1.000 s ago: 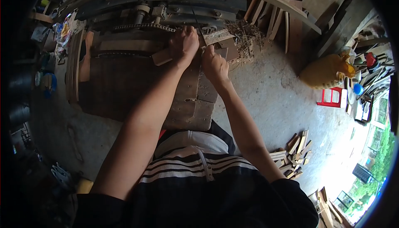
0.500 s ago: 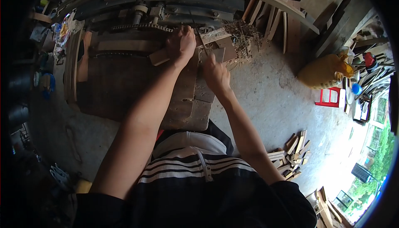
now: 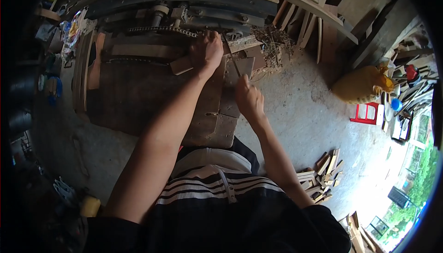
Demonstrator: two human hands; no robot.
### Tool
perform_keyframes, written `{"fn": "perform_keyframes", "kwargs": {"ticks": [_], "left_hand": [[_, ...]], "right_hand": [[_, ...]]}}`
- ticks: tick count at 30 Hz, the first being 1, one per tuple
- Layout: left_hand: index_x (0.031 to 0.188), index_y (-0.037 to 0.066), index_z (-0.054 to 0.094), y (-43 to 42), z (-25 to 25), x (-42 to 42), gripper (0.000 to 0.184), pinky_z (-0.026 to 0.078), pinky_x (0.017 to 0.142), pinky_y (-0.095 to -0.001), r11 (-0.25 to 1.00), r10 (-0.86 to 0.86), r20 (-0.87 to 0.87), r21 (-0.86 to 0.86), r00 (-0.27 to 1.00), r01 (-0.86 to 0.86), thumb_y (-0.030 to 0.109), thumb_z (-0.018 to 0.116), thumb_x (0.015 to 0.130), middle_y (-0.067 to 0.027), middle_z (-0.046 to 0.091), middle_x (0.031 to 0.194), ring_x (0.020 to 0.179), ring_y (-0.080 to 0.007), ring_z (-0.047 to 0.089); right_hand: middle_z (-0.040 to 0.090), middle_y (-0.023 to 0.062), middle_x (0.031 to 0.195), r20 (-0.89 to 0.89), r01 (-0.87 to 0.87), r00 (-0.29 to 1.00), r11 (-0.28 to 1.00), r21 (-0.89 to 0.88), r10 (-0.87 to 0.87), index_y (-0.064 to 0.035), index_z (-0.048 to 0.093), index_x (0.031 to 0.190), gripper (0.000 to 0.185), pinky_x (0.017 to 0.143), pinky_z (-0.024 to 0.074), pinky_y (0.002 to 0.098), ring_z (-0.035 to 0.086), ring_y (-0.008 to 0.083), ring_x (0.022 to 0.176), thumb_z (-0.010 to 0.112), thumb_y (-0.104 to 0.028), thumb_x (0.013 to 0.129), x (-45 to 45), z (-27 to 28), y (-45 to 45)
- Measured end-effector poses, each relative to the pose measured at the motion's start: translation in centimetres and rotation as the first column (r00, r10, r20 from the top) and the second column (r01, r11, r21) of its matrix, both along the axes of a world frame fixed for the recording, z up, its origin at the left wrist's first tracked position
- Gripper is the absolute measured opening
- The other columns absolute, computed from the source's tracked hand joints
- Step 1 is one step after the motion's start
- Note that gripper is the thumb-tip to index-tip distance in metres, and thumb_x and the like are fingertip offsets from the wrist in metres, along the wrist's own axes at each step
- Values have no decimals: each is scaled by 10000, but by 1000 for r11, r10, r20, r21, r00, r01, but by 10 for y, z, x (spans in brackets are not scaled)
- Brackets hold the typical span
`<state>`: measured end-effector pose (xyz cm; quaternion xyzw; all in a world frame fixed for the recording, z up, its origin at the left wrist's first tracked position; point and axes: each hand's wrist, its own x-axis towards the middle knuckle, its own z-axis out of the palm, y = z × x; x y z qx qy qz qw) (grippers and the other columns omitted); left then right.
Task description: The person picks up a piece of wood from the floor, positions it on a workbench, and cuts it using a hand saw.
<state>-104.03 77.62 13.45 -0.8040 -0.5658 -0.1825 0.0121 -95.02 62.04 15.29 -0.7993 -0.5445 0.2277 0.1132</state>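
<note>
My left hand (image 3: 208, 52) is closed over a short wooden board (image 3: 182, 65) on the workbench (image 3: 147, 93), and its fingers hide part of the board. My right hand (image 3: 250, 98), to the right and nearer my body, grips the end of a long thin tool (image 3: 236, 67). Its narrow dark shaft slants up and left, passing close beside my left hand. Whether it is a file or a saw blade, I cannot tell. A pale piece of wood (image 3: 244, 44) lies just right of my left hand.
A chain (image 3: 161, 29) and metal machine parts (image 3: 159, 13) lie behind the bench. Shavings (image 3: 272, 45) are heaped at its far right corner. Rightward on the floor are a yellow sack (image 3: 357, 85), a red stool (image 3: 367, 113) and wood offcuts (image 3: 325, 172).
My right hand has pulled back toward my body and slightly right, drawing the thin tool with it. My left hand stays on the board; the whole view has shifted a little.
</note>
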Motion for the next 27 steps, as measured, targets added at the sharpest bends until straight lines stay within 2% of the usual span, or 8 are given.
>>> {"fn": "perform_keyframes", "kwargs": {"ticks": [2,8,14,20,22,23,25,27], "left_hand": [[879,67,588,-3,-3,0,237,541,672,-426,1000,4,26,-3,1000,-4,250,452,942,-104,651,882,879,-289,643],[878,72,586,-2,-1,-1,216,541,677,-433,998,-47,-4,-28,999,47,241,465,938,-95,647,877,871,-286,644],[862,73,590,-3,-6,0,243,533,681,-446,997,-3,41,79,999,0,257,454,942,-95,648,901,868,-289,645],[866,87,592,0,-1,-2,252,530,732,-444,996,-33,-18,-78,999,32,264,434,951,-94,646,917,896,-286,642],[868,87,591,0,-4,0,251,530,726,-445,999,-12,45,-47,999,14,265,435,952,-92,645,912,885,-284,641],[868,87,591,0,-3,0,251,530,726,-445,999,-13,45,-39,999,15,265,435,952,-92,645,912,885,-284,641],[874,86,588,-4,2,0,247,528,727,-447,1000,6,0,-17,1000,-6,266,437,950,-89,644,910,882,-285,640],[874,85,586,-2,3,0,239,530,722,-446,999,19,15,-26,1000,-19,262,442,945,-88,644,910,877,-287,640]], "right_hand": [[658,256,748,11,-6,1000,999,-51,6,-52,419,971,168,660,529,523,658,442,725,408,-214,928,-3,-5,-2],[660,249,742,45,12,999,985,172,-21,-53,444,999,170,651,530,524,663,431,717,424,-205,925,-2,-18,56],[665,235,753,18,5,1000,1000,-12,-5,-58,450,1014,156,670,522,536,666,425,731,414,-180,924,0,-10,4],[659,245,748,19,4,1000,990,142,-7,-52,463,1017,167,655,521,533,662,429,718,415,-179,920,-2,-14,59],[659,245,743,13,4,1000,995,105,-5,-52,461,1007,163,650,521,535,663,429,718,420,-182,916,-3,-4,48],[659,245,743,12,5,1000,994,112,-6,-52,461,1007,163,650,521,535,663,429,718,420,-182,916,-3,-3,34],[658,244,736,-10,21,1000,1000,-8,-21,-54,457,994,157,647,521,537,662,434,719,420,-186,918,0,-2,5],[657,244,731,-19,18,1000,1000,-7,-18,-54,455,988,157,643,521,537,661,437,716,419,-191,920,-1,-3,8]]}}
